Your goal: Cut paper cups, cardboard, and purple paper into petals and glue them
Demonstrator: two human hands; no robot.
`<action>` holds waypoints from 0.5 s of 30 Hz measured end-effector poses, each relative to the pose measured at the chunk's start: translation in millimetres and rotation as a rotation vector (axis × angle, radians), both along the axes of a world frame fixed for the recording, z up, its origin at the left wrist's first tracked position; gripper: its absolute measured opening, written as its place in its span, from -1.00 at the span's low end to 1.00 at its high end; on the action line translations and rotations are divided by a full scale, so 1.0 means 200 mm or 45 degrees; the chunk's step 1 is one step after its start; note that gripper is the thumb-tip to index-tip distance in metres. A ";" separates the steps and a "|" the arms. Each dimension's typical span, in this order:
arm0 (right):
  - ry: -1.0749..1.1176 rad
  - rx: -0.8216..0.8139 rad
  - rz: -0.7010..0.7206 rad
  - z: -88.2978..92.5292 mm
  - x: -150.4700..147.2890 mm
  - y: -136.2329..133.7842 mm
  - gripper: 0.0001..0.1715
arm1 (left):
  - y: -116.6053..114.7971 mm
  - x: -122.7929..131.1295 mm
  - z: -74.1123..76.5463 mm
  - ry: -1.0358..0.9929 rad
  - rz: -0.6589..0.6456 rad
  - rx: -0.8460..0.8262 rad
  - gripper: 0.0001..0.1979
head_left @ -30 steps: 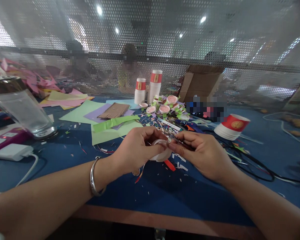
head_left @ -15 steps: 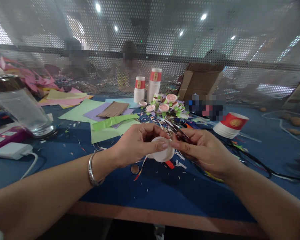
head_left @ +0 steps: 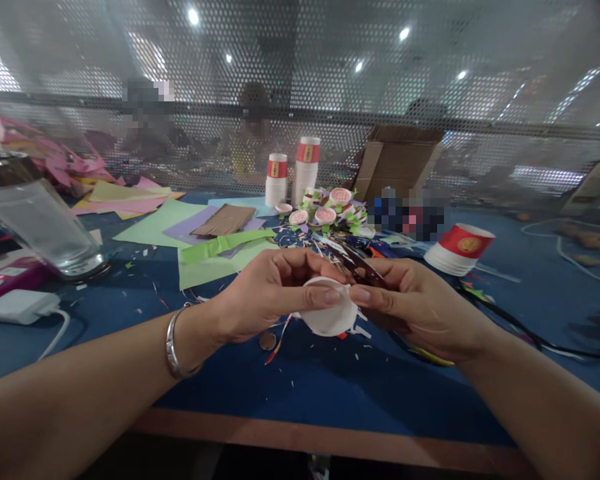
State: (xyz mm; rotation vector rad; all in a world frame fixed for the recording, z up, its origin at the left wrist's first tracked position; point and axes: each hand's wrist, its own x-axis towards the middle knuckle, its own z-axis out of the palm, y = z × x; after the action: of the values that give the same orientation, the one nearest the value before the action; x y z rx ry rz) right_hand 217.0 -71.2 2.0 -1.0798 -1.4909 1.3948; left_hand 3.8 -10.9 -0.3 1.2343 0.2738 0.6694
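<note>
White and now tipped to show more of its face, the disc [head_left: 330,323] sits clamped in the left hand [head_left: 260,293], its rim at the thumb of the right hand [head_left: 423,308], whose fingers grip a dark tool [head_left: 354,259], so the edge seems better exposed.

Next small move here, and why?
Probably turn the white paper disc slightly: the left hand pinches it, the thumb of the right hand is at its rim, and that hand's dark tool seems to point past it.
</note>
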 end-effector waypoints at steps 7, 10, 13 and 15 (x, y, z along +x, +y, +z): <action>0.028 -0.018 -0.006 0.01 -0.01 -0.01 -0.66 | -0.02 0.00 0.00 -0.011 -0.002 0.013 -0.90; 0.011 -0.007 -0.026 0.01 -0.01 -0.01 -0.62 | -0.02 0.00 0.01 -0.007 -0.020 -0.013 -0.91; -0.002 -0.011 -0.038 0.01 0.00 -0.01 -0.61 | -0.02 0.00 0.00 0.003 -0.015 -0.037 -0.92; -0.015 -0.004 -0.046 0.00 0.00 -0.01 -0.64 | -0.02 0.00 0.00 0.022 0.013 -0.041 -0.92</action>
State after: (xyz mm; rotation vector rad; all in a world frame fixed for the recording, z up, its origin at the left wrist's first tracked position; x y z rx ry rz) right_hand 216.7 -73.1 2.7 -1.1133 -1.4716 1.3685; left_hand 4.5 -15.6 -0.1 1.2092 0.3045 0.6609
